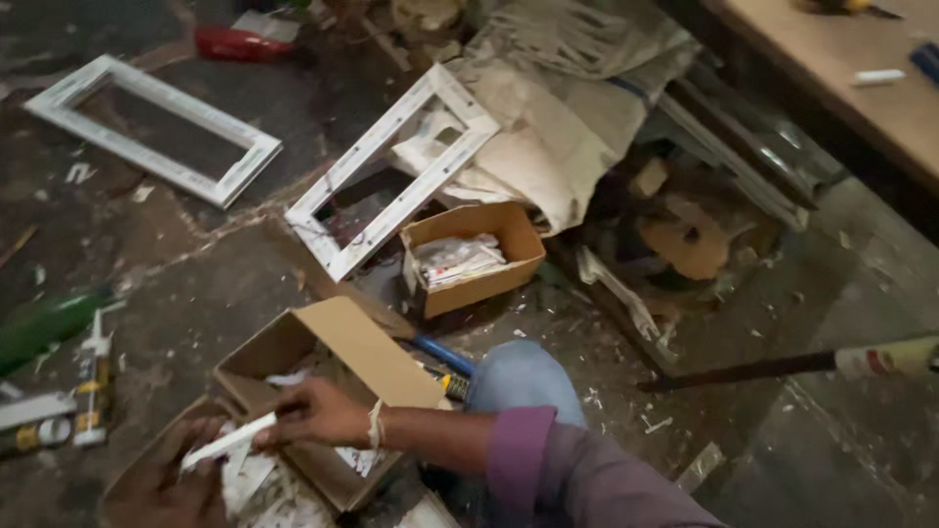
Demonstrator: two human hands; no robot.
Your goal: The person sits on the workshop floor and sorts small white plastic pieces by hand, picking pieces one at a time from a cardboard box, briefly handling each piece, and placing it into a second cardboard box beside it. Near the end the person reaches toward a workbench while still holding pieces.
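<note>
- Your right forearm, purple sleeve (577, 479), is closest to cam, coming in from bottom right, reaching left across your denim knee (523, 376).
- Right hand (318, 413): fingers pinched round one end of a thin white strip (227, 442), prob a short plastic profile piece. Cloth band or tie at the wrist.
- Left hand (171, 484): dark and blurry at the bottom edge, at the strip's other end. Looks curled round it, but can't tell if it's really clamped or just touching.
- Key relation: strip's long axis runs lower left to upper right, spanning hand to hand. Right hand has the upper-right end, left hand the lower-left end. Both hands equally on it, neither has to reach.
- Strip sits just above the open cardboard box (323, 372) in front of your knee, flap up on the far side, white scraps inside.
- Pose: right wrist about level, palm down, elbow tucked near the knee.
- Around you: smaller cardboard box (504, 279) with packets, further out; two white rectangular frames on the floor, near one (337, 249) just beside that box, far one (245, 166) well apart at upper left.
- Sealant tube (93, 391) on the floor at left, clear of both hands. Blue-handled tool (440, 354) beside the knee, partly hidden.
</note>
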